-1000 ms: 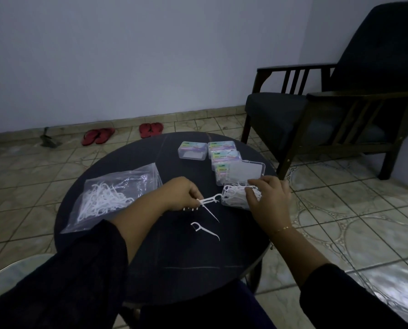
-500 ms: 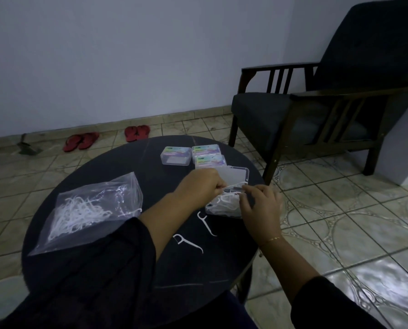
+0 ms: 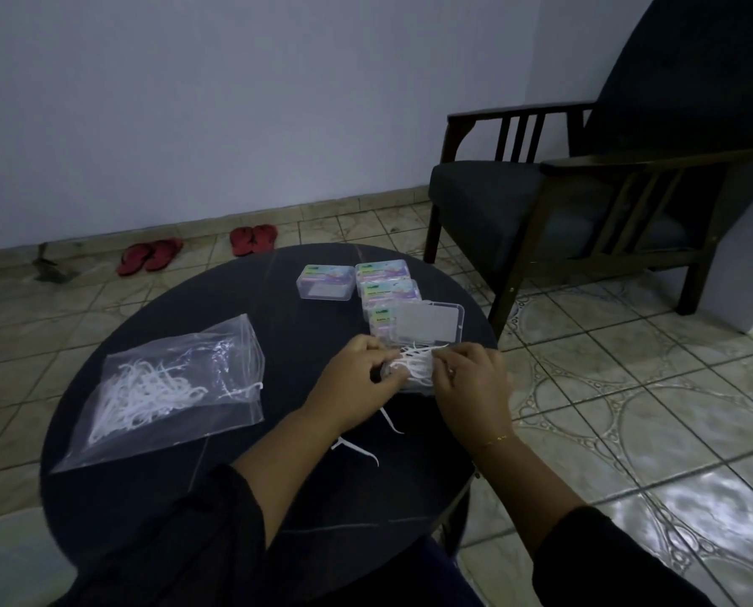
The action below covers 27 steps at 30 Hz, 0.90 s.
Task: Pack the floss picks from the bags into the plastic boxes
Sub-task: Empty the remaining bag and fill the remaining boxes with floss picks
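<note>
both hands [image 3: 361, 374] [image 3: 471, 383] pinch picks [image 3: 414, 365] into the open box [image 3: 427, 322]; three boxes [image 3: 383, 278] look packed, the bag [image 3: 169, 387] remains half full.

- Left hand [image 3: 357, 381]: back of the hand up, fingers curled inward, fingertips pinching the white floss picks [image 3: 414, 365] at the left side of the bunch.
- Right hand [image 3: 471, 383]: back up, fingers bent down over the right side of the same bunch, gripping it opposite the left fingertips.
- Forearms: bare, converging toward the shared grip; dark sleeves pushed back below each elbow.
- Right wrist: thin gold bracelet [image 3: 495, 440] just behind the hand.
</note>
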### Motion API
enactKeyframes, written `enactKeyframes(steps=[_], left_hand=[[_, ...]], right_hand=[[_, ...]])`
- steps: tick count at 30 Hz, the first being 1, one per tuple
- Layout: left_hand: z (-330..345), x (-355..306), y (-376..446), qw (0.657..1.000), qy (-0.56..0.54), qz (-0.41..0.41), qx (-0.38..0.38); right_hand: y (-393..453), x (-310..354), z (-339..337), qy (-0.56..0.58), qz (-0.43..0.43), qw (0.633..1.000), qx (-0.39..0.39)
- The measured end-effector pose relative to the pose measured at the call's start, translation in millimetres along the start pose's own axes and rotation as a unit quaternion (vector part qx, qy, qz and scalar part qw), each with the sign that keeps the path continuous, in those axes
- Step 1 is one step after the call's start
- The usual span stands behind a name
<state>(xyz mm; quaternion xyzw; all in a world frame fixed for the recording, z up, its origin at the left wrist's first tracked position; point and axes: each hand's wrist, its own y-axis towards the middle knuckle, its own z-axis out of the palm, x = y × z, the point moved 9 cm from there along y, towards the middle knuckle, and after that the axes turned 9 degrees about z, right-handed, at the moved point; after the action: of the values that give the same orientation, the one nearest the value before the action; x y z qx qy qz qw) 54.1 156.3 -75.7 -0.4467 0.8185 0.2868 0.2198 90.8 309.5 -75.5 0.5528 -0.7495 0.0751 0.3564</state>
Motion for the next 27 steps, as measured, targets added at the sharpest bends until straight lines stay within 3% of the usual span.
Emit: enactKeyframes(steps=[6,10,14,17,20,27], left_hand=[[-5.9,-4.3,1.3,1.0,-0.001,0.016,-0.005],[-19.7,-3.2,-10.0,0.999,0.04,0.022,0.03],[-32.3,-2.0,-32.2,0.985,0.117,0.036,0.124],[-30.1,0.6,-50.0,0.944,0.22,0.046,0.241],[-26.8,5.4,-60.0,0.908,0.287,0.06,0.3],[-29.5,18.2,-60.6,0.933,0.216,-0.008,0.289]], right_hand=[[-5.5,8.9,-7.6,-0.001,-0.019,1.0,-0.016],[-20.3,24.4,-13.3,-0.044,-0.089,0.995,-0.032],[-46.4,48.7,-3.9,-0.138,-0.144,0.98,-0.006],[-61.4,55.4,17.6,-0.231,-0.133,0.963,0.05],[-62.3,55.5,28.5,-0.266,-0.121,0.954,0.066],[-53.9,48.5,27.1,-0.249,-0.078,0.956,0.135]])
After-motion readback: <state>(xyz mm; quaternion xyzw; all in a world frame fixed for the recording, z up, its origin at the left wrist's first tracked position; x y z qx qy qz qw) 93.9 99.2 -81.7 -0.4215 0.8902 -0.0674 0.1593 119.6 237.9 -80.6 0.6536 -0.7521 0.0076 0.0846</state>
